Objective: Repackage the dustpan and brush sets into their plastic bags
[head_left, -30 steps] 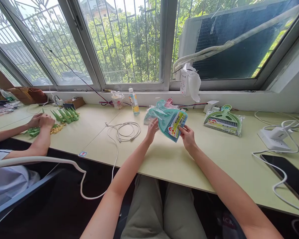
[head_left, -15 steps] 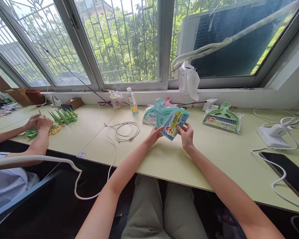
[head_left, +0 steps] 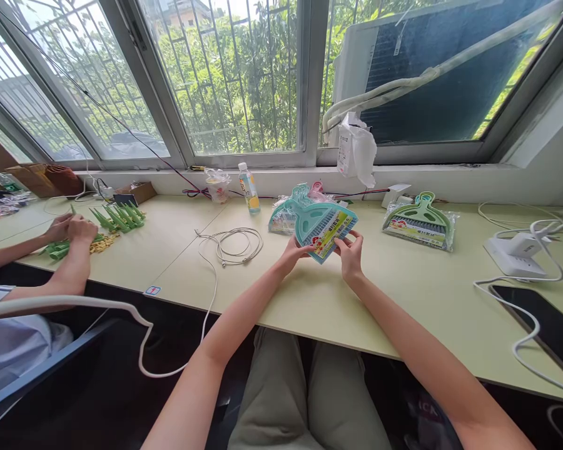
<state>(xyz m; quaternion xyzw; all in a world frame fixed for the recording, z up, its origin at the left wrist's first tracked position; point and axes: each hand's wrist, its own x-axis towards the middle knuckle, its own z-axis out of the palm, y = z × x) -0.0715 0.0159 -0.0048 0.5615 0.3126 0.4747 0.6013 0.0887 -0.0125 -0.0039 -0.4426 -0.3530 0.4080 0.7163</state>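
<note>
Between my two hands is a teal dustpan and brush set [head_left: 319,220] with a yellow-green printed label, tilted above the table. My left hand [head_left: 291,255] grips its lower left edge, thumb on the front. My right hand [head_left: 351,253] pinches the lower right corner, thumb over the label. Just behind it lies another wrapped teal dustpan set [head_left: 281,219], partly covered, with a bit of pink handle [head_left: 316,189] showing beyond. To the right, a green dustpan and brush set [head_left: 420,225] rests in clear wrapping on the table.
A drink bottle [head_left: 249,190] and a plastic cup [head_left: 217,186] stand by the window sill. A coiled white cable [head_left: 238,245] lies left of my hands. At right are a power strip [head_left: 513,256] and a phone [head_left: 539,325]. Another person's hands [head_left: 75,230] work among green pieces at left.
The teal dustpan set has turned slightly, so its label faces me more and lies at a flatter slant. Both hands stay on it in nearly the same place.
</note>
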